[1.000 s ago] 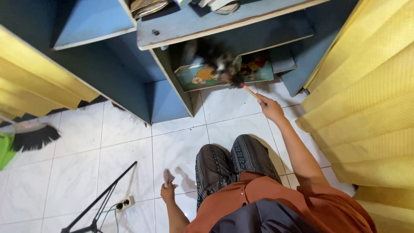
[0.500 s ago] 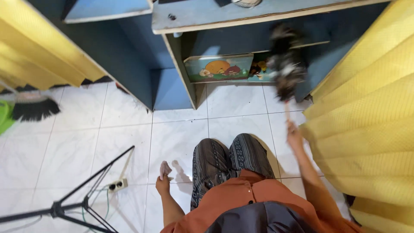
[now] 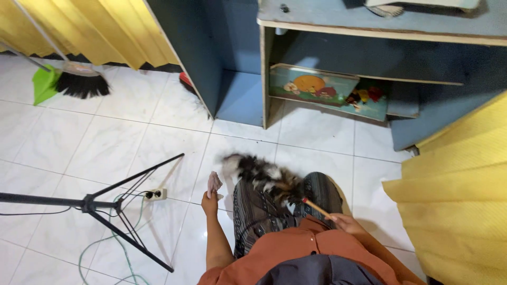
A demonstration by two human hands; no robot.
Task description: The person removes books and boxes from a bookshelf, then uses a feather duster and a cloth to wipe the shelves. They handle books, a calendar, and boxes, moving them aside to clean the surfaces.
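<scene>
While the right hand is clamped on the feather duster handle, its feathers extend left over the knees. Left hand grip pinches a small cloth.

The white tiled floor lies open ahead and to the left of the knees, up to the blue cabinet, whose low shelf opening is partly blocked by a colourful picture board leaning inside. On the left a black tripod spreads its legs across the tiles beside a power strip and trailing cables, and a broom lies farther off. To the right the yellow curtain crowds in close, leaving only a narrow strip of floor between it and the cabinet.
</scene>
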